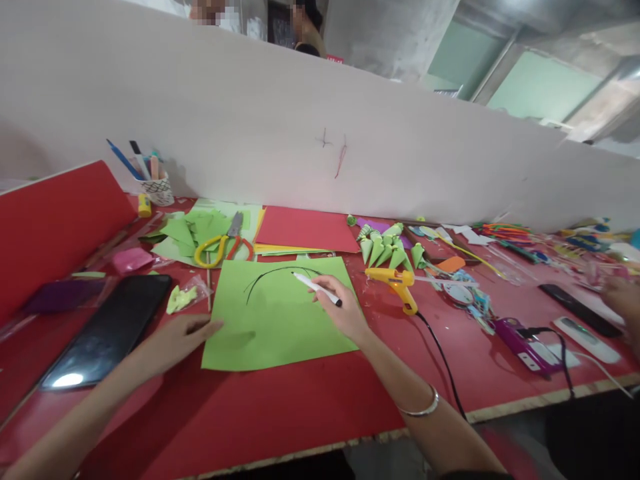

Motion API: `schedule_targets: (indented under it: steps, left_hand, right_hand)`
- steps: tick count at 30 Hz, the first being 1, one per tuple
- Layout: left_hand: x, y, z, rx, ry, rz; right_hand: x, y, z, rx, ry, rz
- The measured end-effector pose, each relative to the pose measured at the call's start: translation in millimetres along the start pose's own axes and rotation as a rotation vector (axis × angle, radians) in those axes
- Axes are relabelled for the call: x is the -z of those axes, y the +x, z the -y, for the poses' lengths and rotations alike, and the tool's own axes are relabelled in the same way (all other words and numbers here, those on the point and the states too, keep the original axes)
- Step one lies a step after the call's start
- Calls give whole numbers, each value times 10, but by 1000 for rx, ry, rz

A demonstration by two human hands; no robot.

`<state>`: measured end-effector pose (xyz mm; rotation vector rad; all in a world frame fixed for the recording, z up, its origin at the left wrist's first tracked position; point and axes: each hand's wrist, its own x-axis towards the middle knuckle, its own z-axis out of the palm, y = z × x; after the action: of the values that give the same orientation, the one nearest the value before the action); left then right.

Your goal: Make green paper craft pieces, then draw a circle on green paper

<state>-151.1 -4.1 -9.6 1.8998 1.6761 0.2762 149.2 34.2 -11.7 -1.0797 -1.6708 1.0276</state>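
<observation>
A sheet of green paper lies on the red table, with a curved black line drawn across its upper part. My right hand is closed around a white marker with a black end, its tip just above the paper near the arc. At the sheet's left edge rests my left hand, thumb on the paper and the other fingers loosely extended and partly hidden. Behind the sheet lie scissors with one yellow and one red handle.
A yellow glue gun with a black cord lies right of the sheet, near green paper cones and a purple power strip. Left are a black phone and a pen cup. Another person's hand shows far right.
</observation>
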Motion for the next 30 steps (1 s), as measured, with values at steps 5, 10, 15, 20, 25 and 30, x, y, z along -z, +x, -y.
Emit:
schedule_targets:
  steps: [5, 10, 15, 20, 25, 30]
  left_hand:
    - [239, 384, -103, 9, 157, -151]
    - [126, 594, -106, 20, 285, -127]
    - [-2, 462, -165, 73, 391, -134]
    - [-18, 408, -219, 96, 449, -144]
    - [-10, 418, -222, 101, 448, -139]
    - [5, 418, -235, 108, 463, -131]
  right_hand:
    - [-57, 54, 57, -20, -33, -18]
    - [-280, 194, 38, -91, 64, 33]
    - [-372, 234, -81, -187, 95, 72]
    - [-342, 186, -103, -205, 8, 126]
    - [-373, 176, -105, -172, -77, 112]
    - [-360, 145, -57, -123, -118, 121]
